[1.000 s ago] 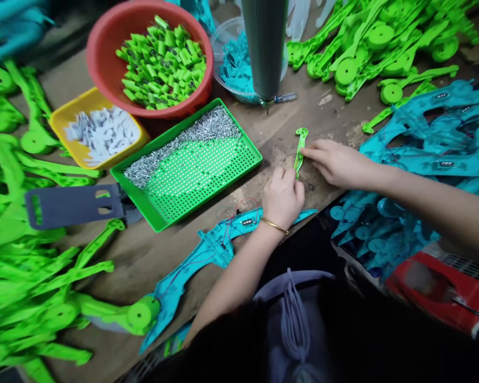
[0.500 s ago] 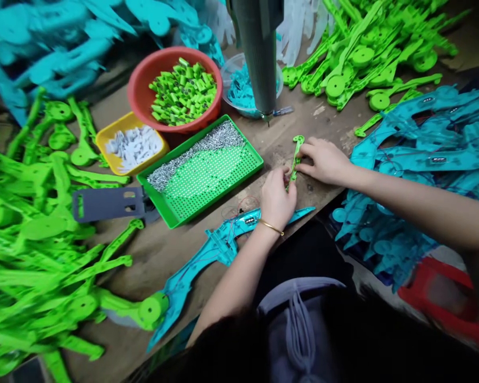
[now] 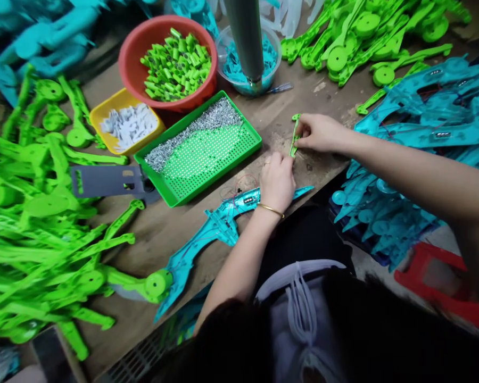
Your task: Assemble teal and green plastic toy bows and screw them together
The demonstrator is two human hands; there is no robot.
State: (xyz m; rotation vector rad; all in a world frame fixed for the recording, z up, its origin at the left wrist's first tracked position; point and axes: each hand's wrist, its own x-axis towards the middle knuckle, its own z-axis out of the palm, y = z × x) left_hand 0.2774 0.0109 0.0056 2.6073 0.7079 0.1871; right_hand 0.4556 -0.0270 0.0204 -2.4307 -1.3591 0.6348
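My right hand (image 3: 317, 133) is closed, pinching a slender green plastic part (image 3: 293, 139) between thumb and fingers, its rounded end up. Below it my left hand (image 3: 277, 178), a thin gold bangle at the wrist, is closed about the part's lower end, which its fingers partly hide. Under the left wrist lies a long blue plastic shell (image 3: 199, 236) with thin red wires and a small metal piece in it. A dark cylindrical screwdriver (image 3: 245, 45) hangs over the table beyond my hands.
A green perforated tray (image 3: 199, 183) of screws, a red bowl (image 3: 127, 64) of green pieces and a yellow tub (image 3: 98, 127) of white bits stand left. Green parts (image 3: 43, 239) heap at far left, more green parts (image 3: 367, 32) behind, blue shells (image 3: 423, 127) at right.
The view has shifted, so most table items sit higher in the picture. The green part is turned more edge-on between my hands, and the left fingers have curled in beneath it.
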